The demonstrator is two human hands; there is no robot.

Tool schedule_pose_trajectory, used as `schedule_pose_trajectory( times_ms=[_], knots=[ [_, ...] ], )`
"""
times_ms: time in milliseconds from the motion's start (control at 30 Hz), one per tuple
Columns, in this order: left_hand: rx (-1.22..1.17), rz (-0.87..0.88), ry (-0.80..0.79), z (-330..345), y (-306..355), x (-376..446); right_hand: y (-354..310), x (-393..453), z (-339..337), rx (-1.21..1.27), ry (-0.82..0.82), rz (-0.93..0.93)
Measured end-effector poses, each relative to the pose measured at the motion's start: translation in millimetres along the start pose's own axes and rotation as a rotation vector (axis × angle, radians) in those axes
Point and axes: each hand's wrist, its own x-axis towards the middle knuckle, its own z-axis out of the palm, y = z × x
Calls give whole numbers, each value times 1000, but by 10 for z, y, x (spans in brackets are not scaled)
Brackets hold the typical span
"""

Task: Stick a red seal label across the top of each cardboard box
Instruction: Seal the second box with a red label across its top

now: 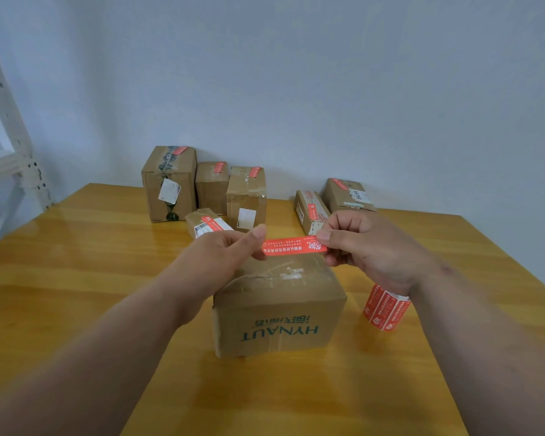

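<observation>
Left hand and right hand pinch the red label ends, stretched left-right just above the front box.

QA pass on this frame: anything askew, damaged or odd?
The front box sits upside down: its HYNAUT print reads inverted, and its top shows torn tape residue. Behind it, a small box lies tipped on its side. Both hands, left and right, hold the label level above it.

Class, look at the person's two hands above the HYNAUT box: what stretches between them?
In the head view, a red seal label spans the gap, pinched at its ends by the left hand and right hand, above the HYNAUT box.
</observation>
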Motion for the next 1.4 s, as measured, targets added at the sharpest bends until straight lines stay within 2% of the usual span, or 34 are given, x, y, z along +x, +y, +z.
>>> schedule_pose_trajectory(
  times_ms=[467,733,933,1100,1400],
  knots=[
    [-75,-30,18,8,15,37,89,3,59,111,-5,76],
    [32,-77,43,34,27,35,130,76,183,-210,117,103],
    [432,-23,119,101,-74,134,152,116,255,-558,88,134],
    [655,33,197,160,-30,143,238,224,328,-776,100,110],
    [728,-47,148,153,-38,217,197,242,381,-909,50,112]
  ],
)
